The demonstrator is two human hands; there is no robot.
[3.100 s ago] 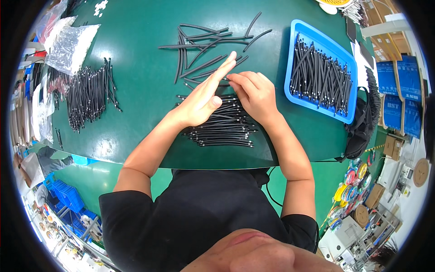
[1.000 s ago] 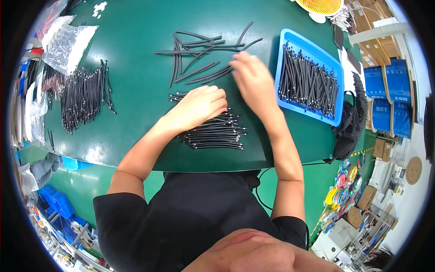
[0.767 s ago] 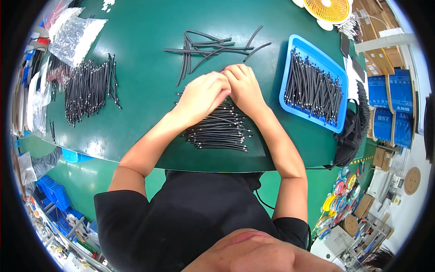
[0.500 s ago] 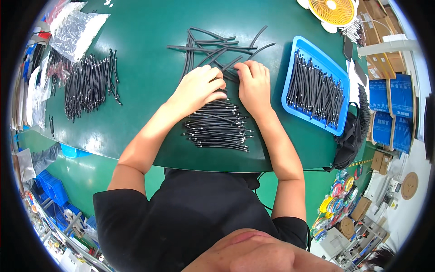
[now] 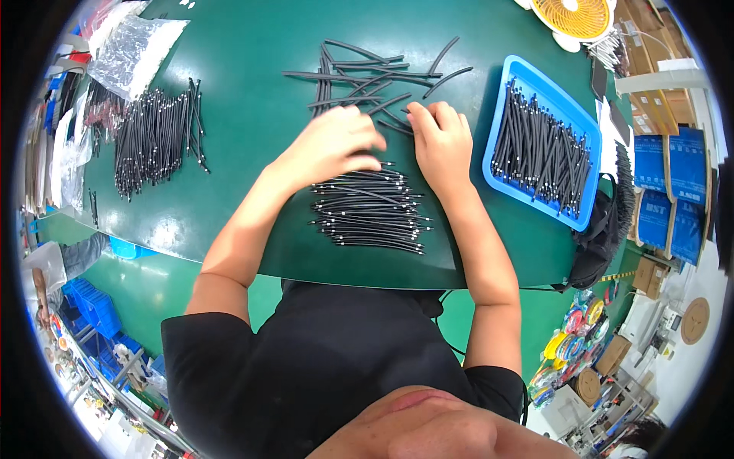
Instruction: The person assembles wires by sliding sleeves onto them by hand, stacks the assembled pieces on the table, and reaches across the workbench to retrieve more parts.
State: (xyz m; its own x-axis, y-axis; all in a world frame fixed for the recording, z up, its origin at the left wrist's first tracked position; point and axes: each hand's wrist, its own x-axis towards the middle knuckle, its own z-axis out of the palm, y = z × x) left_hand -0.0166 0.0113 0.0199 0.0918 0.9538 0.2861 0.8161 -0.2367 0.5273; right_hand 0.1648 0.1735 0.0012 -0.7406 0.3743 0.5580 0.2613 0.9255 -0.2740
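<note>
My left hand (image 5: 332, 147) hovers over the far left end of a neat bundle of black tubes with small pale ends (image 5: 371, 214). Slightly blurred, its thumb stands apart from the fingers, with nothing visible between them. To its right, my right hand (image 5: 443, 149) has its fingers curled in a pinch at the end of a black tube (image 5: 394, 126); the fingertips partly hide the hold. Beyond both hands, loose plain black tubes (image 5: 367, 70) lie crossed over one another on the green table (image 5: 245, 122).
A blue tray (image 5: 505, 80) full of black tubes stands to the right, beside a black bag (image 5: 596, 237). On the left lie another pile of black tubes (image 5: 157, 141) and clear plastic bags (image 5: 138, 57). A yellow-and-white fan (image 5: 573, 17) sits at the far right.
My right hand has shifted slightly right and nearer. The left hand's thumb and fingers look more blurred. The whole view has shifted a little, and some loose tubes lie differently.
</note>
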